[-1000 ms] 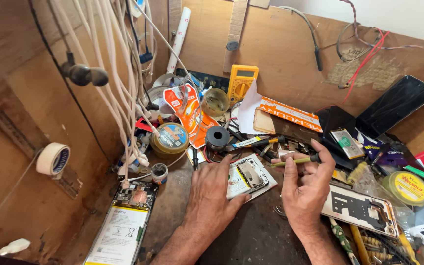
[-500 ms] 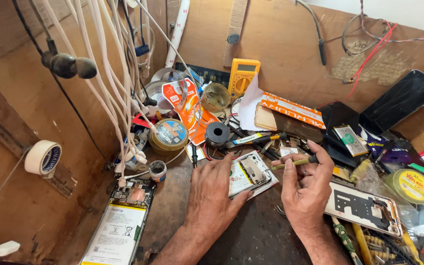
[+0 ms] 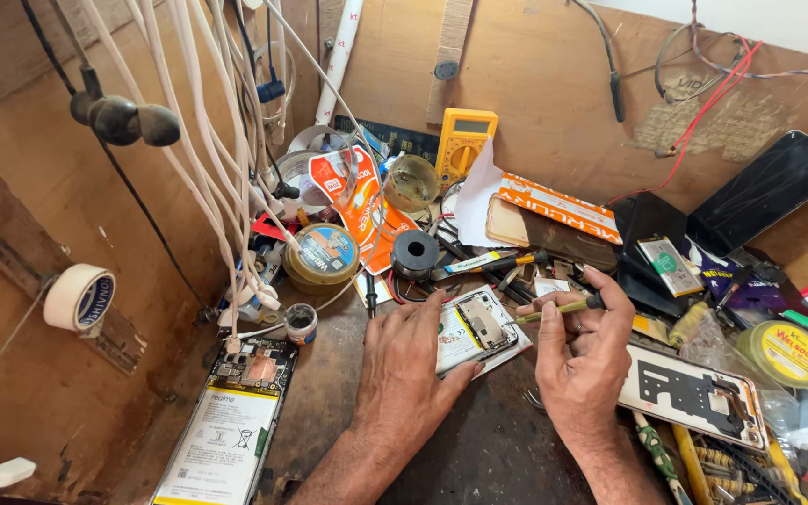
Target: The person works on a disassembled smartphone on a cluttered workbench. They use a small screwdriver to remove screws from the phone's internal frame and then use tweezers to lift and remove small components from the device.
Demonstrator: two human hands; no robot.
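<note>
An opened phone [image 3: 475, 329] is pinned flat to the dark tabletop [image 3: 479, 449] near the middle by the left hand [image 3: 411, 369], whose fingers are spread along its left edge. A yellow-handled screwdriver [image 3: 558, 310] is pinched in the closed right hand [image 3: 584, 360], its tip laid on the phone's inner parts. Another opened phone [image 3: 226, 430] lies near left, a white phone frame [image 3: 694, 397] just right of the right hand, and a yellow multimeter [image 3: 461, 145] stands far behind.
</note>
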